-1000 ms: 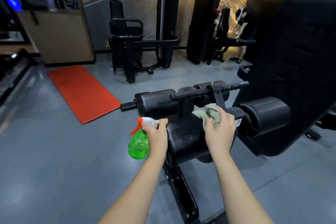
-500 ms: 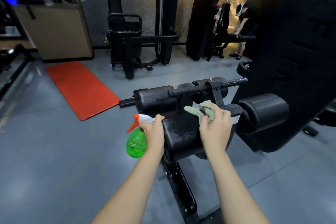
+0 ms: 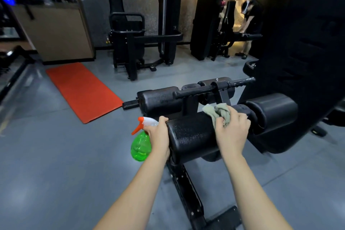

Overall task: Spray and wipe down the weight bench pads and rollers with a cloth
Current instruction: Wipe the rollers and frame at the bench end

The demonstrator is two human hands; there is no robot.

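Crumpled grey-green cloth [image 3: 218,113], clamped in right grip [image 3: 232,132], shifts along black foam roller [image 3: 192,134]; left grip [image 3: 158,134] clamps green plastic spray bottle [image 3: 140,147]; wiping continues

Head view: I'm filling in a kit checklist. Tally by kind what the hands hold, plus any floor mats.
Bottle, in the left hand: 1
Cloth, in the right hand: 1
Mat: 1
Total: 3

left hand [image 3: 159,134] grips spray bottle [image 3: 140,144] | right hand [image 3: 232,131] presses cloth [image 3: 219,113] on roller [image 3: 190,136]
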